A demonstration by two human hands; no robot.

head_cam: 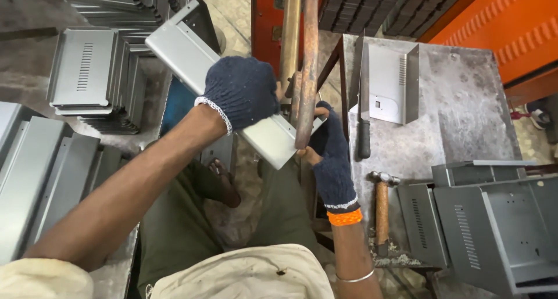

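My left hand (241, 91), in a dark knitted glove, is closed over a long grey sheet-metal panel (180, 52) that slants from upper left down to the middle. My right hand (332, 154), in a fingerless dark glove with an orange wristband, grips the lower end of the same panel, next to a rusty vertical lever bar (308, 61). The panel's lower corner passes behind that bar.
Stacks of grey vented metal panels (87, 72) lie at left. A steel bench (465, 107) at right carries a bent panel (389, 81), a knife-like tool (363, 101) and a hammer (382, 203). Grey metal boxes (500, 229) sit at lower right. An orange machine frame (511, 26) rises behind.
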